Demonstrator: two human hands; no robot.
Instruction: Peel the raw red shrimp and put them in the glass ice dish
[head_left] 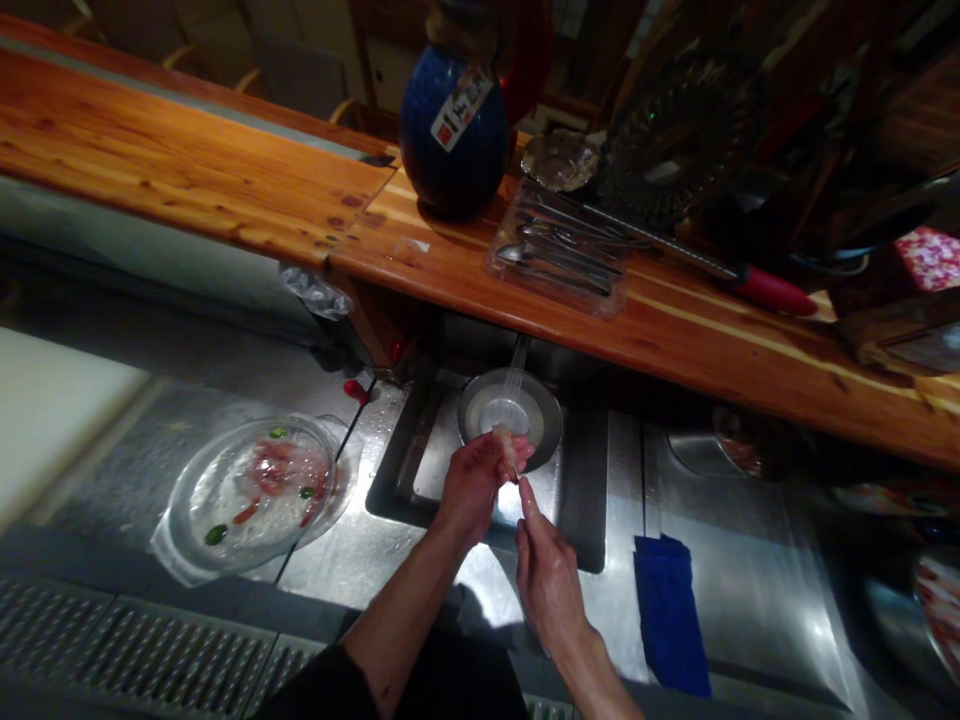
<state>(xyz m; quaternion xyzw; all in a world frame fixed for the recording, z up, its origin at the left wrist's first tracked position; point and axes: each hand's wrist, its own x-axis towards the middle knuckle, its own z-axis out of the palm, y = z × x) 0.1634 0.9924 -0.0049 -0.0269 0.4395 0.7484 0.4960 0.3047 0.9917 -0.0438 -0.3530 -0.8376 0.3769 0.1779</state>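
Over the sink [397, 470], my left hand [472, 485] is closed on a small pale, translucent piece of food [507, 448], whose kind I cannot make out. My right hand [546, 560] grips a small knife [516, 474], index finger stretched along it. Only a short bit of its thin metal shows, touching or very near the pale piece; its handle is hidden in the palm. Just beyond my fingers, water runs in clear streams [516, 370] into a round metal bowl [551, 400] standing in the sink.
To the left stands a glass bowl [176, 540] with reddish pieces and green bits. A blue cloth [671, 615] lies right of the sink. The wooden counter [420, 275] above carries a blue jar [454, 130], a tray of utensils [559, 250] and a red-handled tool [776, 290].
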